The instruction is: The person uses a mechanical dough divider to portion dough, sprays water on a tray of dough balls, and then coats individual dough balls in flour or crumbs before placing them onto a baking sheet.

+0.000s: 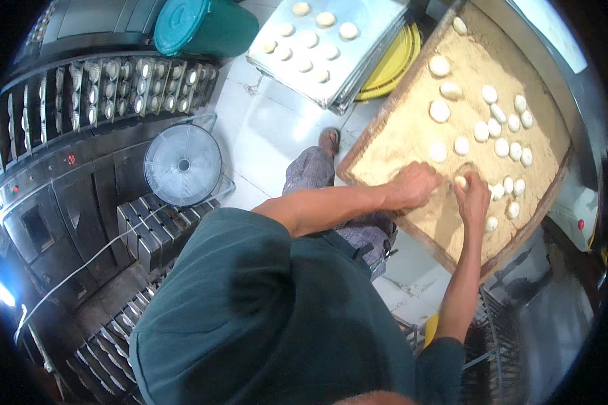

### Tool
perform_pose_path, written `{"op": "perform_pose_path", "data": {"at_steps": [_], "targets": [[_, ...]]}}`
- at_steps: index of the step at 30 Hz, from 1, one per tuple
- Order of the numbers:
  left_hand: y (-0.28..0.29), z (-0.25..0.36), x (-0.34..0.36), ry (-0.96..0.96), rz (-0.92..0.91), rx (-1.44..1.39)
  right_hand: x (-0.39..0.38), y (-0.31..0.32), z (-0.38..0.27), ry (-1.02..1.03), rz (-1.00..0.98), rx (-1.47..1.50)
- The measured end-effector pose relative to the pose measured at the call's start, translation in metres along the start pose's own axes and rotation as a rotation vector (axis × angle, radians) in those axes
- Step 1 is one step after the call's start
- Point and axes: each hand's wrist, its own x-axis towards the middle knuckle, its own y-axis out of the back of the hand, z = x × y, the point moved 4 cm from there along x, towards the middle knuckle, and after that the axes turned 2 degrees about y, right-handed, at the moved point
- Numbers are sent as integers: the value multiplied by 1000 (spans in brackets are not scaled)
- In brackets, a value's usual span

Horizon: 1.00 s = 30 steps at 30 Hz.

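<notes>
A wooden-edged tray (385, 145) spread with fine tan crumbs lies before me at the right. In it, my right hand (474, 201) pinches a small pale dough ball (460, 181) between thumb and fingers. Just left of it, my left hand (415, 185) is curled closed low over the crumbs; whatever it may hold is hidden under the fingers. Beyond my hands lie a flattened dough round (440, 111) and another round dough ball (461, 146). Several more dough balls, among them one (513, 210) right of my right hand, are scattered over the crumbs.
At the far side stands a stack of metal sheets (270, 64) with dough rounds on top, beside a yellow round tray (390, 67). A green lidded bin (233, 30), a round floor fan (182, 164) and racks of filled trays (101, 94) stand at the left.
</notes>
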Motion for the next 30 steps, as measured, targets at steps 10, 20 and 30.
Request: {"op": "perform_pose_path", "data": {"at_steps": [10, 20, 30], "targets": [[244, -168, 29, 231, 164, -517, 80, 23, -133, -376, 230, 672], [372, -390, 177, 156, 99, -123, 368, -81, -294, -118, 113, 512], [338, -381, 150, -390, 308, 401, 362, -123, -319, 240, 208, -67]]}}
